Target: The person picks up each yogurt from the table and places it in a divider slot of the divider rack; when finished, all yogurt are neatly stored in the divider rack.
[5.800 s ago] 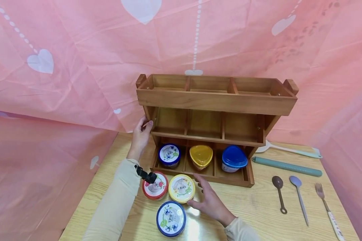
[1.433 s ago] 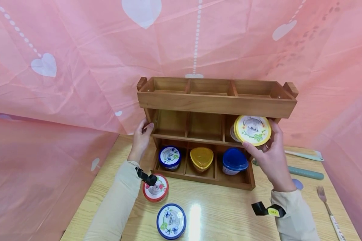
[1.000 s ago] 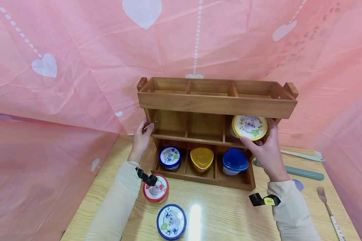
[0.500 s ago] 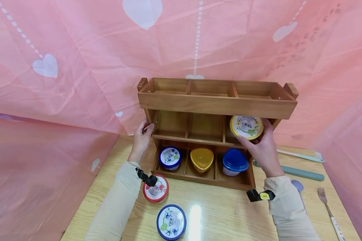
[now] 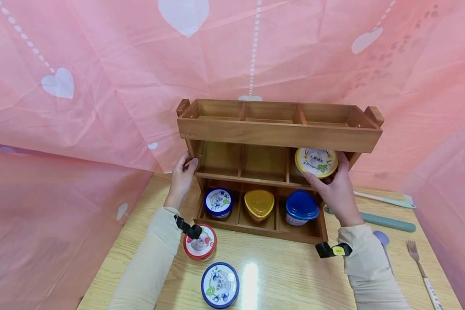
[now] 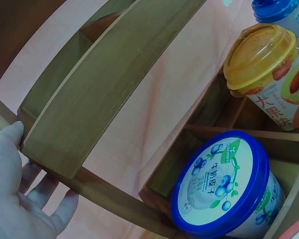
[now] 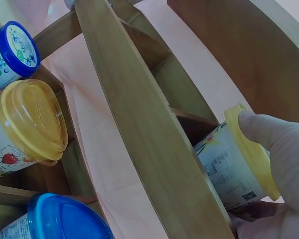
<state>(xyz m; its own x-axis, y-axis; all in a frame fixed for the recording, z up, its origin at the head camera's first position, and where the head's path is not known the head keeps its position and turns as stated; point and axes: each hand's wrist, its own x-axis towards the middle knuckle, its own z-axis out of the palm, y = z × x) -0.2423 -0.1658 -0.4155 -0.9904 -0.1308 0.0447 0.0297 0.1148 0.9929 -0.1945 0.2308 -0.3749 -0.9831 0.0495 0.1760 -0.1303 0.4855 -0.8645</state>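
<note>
The yellow-rimmed tub (image 5: 316, 162) is flower-printed white, the rack (image 5: 279, 132) brown, the curtain (image 5: 116, 51) pink with white hearts (image 5: 58, 83).

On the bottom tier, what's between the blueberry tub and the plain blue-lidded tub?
The amber-lidded tub, a divider on either side; head view.

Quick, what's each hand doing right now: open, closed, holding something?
Left hand: closed, gripping the wooden rack by its side.
Right hand: closed, holding the yellow-rimmed tub.
</note>
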